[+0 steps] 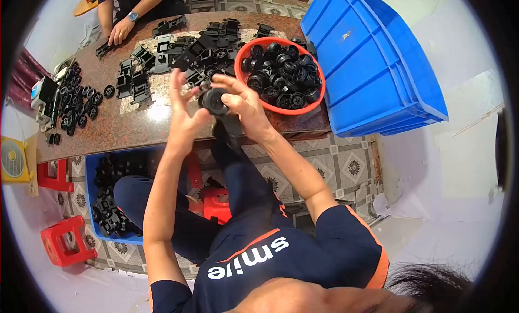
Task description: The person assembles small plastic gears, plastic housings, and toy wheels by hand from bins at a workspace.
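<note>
My right hand (247,108) pinches a black toy wheel (217,101) above the near edge of the table, its thumb pressed on the wheel's face. Behind the wheel is another small dark part, partly covered by my fingers. To the left, my left hand (185,114) is open, fingers spread and pointing up, with its thumb close to the wheel; whether the thumb touches it I cannot tell. Just beyond my hands lies a pile of black plastic chassis parts (190,52). To the right of my hands, a round red basket (322,97) holds many black wheels (284,75).
A large blue crate (362,53) stands at the right. More wheels (81,102) lie on the table (130,130) at left. Across it a person's hand (121,32) touches a black part. Below are a blue bin (92,170) of black parts and red stools (69,240).
</note>
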### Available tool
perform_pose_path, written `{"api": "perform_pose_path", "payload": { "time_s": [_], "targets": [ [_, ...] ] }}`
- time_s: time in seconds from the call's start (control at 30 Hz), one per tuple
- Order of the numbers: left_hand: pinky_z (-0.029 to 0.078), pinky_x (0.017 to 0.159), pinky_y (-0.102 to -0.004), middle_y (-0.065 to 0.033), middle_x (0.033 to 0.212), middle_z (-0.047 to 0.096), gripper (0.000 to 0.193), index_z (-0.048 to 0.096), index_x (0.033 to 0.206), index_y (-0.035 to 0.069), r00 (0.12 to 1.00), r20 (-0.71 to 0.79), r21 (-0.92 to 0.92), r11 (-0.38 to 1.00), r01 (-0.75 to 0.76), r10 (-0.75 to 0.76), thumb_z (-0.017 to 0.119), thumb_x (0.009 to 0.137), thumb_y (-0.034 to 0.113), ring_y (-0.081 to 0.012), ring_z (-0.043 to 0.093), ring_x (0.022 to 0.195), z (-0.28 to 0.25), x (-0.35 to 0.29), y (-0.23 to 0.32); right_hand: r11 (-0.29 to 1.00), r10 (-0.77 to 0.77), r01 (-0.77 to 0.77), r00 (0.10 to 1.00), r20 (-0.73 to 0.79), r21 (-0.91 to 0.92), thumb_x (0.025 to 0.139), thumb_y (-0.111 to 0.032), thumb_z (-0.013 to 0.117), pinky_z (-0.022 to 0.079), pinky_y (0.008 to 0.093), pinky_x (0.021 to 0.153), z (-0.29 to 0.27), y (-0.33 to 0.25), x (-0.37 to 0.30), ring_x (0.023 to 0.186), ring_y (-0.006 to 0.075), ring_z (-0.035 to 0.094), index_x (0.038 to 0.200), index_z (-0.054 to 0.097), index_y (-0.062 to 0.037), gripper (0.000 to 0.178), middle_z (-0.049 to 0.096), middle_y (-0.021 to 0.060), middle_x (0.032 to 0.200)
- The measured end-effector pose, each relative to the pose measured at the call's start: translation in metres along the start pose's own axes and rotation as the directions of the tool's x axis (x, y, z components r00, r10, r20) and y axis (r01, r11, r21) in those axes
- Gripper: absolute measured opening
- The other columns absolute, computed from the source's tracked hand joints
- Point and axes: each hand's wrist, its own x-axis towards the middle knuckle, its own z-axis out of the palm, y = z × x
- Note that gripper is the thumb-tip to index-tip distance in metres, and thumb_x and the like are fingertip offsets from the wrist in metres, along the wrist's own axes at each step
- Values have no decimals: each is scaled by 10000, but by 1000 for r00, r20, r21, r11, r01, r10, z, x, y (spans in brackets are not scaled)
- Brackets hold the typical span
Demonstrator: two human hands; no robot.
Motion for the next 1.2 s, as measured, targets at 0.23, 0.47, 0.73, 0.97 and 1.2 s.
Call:
{"api": "perform_pose_path", "payload": {
  "time_s": [0.23,0.47,0.73,0.97,1.2],
  "targets": [
    [542,811,-354,-57,1256,516,739,295,1434,197,869,159,-390,779,491,-468,718,829,228,-206,579,1077,6,-9,-19,825,-357,252,926,-121,-506,950,-227,614,503,292,837,-48,-6,49,958,146,626,1094,686,-33,252,690,54,1049],
    [550,754,-372,-76,1121,577,468,380,1328,190,931,-105,-380,879,288,-351,604,933,307,-226,640,945,-4,2,-26,-444,-263,-350,931,-254,-825,740,-155,654,507,447,840,-176,-47,70,987,357,579,916,739,-114,200,669,129,1007],
    [531,782,-376,-57,1155,539,522,368,1326,191,907,-208,-348,894,282,-367,598,936,450,-185,580,1002,-3,4,-33,782,-353,154,908,-226,-604,935,-147,639,530,238,622,-84,-40,33,727,101,647,1060,656,-27,174,695,49,883],
    [404,999,-463,-116,1368,425,958,64,1508,174,905,-162,-431,854,293,-392,730,856,395,-242,463,1246,-5,0,-26,956,16,4,998,63,-294,899,-115,686,549,242,639,0,-16,1,777,103,653,1080,638,10,226,688,65,931],
    [518,834,-498,-139,1348,442,1072,-66,1517,206,896,-91,-488,804,339,-434,758,840,324,-256,539,1167,-4,-1,-10,889,-28,1,998,-53,-458,883,-93,703,535,225,618,8,-8,-1,765,85,638,1058,637,14,215,683,51,903]
  ]
}}
